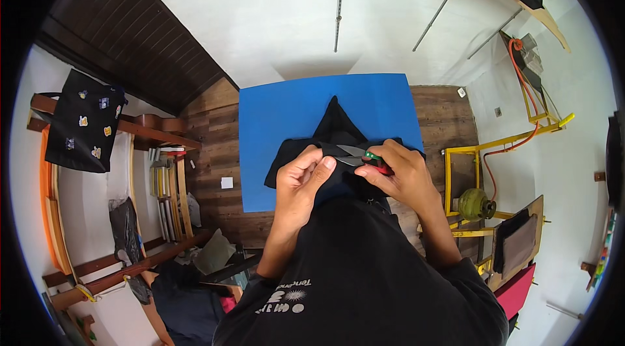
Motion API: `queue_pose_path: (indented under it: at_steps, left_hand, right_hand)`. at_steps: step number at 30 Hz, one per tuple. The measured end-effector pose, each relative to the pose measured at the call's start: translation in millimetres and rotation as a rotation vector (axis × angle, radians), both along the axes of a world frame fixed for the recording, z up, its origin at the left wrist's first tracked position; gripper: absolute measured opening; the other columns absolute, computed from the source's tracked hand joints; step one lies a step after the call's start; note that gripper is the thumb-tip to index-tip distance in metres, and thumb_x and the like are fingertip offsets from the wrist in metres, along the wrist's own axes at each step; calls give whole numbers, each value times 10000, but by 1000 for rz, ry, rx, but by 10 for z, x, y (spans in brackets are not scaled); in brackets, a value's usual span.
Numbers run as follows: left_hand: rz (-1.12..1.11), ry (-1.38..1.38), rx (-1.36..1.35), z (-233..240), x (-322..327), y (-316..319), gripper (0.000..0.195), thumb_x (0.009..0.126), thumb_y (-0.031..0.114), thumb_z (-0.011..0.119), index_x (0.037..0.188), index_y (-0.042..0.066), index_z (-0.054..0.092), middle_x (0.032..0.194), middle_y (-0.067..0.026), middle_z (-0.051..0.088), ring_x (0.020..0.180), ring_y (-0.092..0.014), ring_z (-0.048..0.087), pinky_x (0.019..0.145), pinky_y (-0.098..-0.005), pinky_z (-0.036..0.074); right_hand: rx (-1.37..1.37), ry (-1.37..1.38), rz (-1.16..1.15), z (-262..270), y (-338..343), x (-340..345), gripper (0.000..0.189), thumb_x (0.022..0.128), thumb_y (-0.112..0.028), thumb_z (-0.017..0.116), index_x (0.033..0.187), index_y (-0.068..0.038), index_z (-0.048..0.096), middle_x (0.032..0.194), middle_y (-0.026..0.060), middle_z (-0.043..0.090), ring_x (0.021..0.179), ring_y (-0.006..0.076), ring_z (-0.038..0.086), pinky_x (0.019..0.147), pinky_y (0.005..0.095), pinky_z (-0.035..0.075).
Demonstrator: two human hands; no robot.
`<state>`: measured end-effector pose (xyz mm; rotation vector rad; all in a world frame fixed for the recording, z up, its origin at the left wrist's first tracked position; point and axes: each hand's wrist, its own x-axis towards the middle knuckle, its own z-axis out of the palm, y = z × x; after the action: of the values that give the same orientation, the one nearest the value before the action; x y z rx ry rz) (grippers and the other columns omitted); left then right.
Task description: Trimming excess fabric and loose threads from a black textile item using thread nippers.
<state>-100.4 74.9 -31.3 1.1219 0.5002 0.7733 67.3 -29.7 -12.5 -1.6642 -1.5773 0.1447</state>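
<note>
A black cloth garment (337, 124) lies bunched on a blue tabletop (278, 111), one part rising to a point toward the far side. My left hand (303, 175) pinches a fold of this cloth between thumb and fingers. In my right hand (403, 170) is a small pair of thread snips (372, 156) with green and red on the grips. Their grey blades point left and stand apart, right beside my left thumb, over the cloth. Whether a thread lies between the blades is too small to tell.
At the left, a wooden rack (146, 131) carries a black printed cloth (85, 124). A white square (227, 183) rests on the wood-plank floor. To the right stand a yellow metal frame (448, 185) and a green gas cylinder (473, 203) with an orange hose (522, 138).
</note>
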Motion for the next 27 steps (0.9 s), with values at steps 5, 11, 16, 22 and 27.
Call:
queue_pose_path:
  at_steps: [5,11,16,22,27]
  left_hand:
    - [-27,1,-7,26,-21,-12,106,913,57,626,894,-47,626,747,52,396,676,-29,324,583,-198,257]
    - [-44,3,26,7,-38,-28,104,913,59,624,890,-42,623,745,53,380,673,-33,321,586,-201,258]
    - [-63,2,2,20,-55,-54,97,913,62,623,902,-35,624,756,51,387,680,-34,329,595,-200,262]
    - [-98,-43,-49,38,-63,-80,98,905,42,613,963,-32,643,780,48,439,706,-35,360,630,-201,285]
    - [-133,-53,-88,45,-87,-104,135,893,18,606,1010,-30,653,790,49,461,720,-31,376,644,-198,296]
  right_hand:
    - [32,11,-4,-38,-16,11,323,739,-235,803,888,-7,630,669,83,540,521,211,493,468,317,391]
    - [27,-41,-8,-6,-30,-1,292,778,-263,774,824,-19,622,686,76,573,508,235,554,440,318,424]
    - [26,-24,-8,14,-40,-20,294,777,-264,776,805,-18,618,660,78,564,503,231,552,442,314,424]
    - [24,-7,-6,12,-67,-10,295,771,-254,784,808,-17,612,656,76,557,497,224,547,435,306,418]
    - [50,5,10,3,-78,-33,282,753,-225,796,801,-14,615,642,73,545,485,209,515,436,305,397]
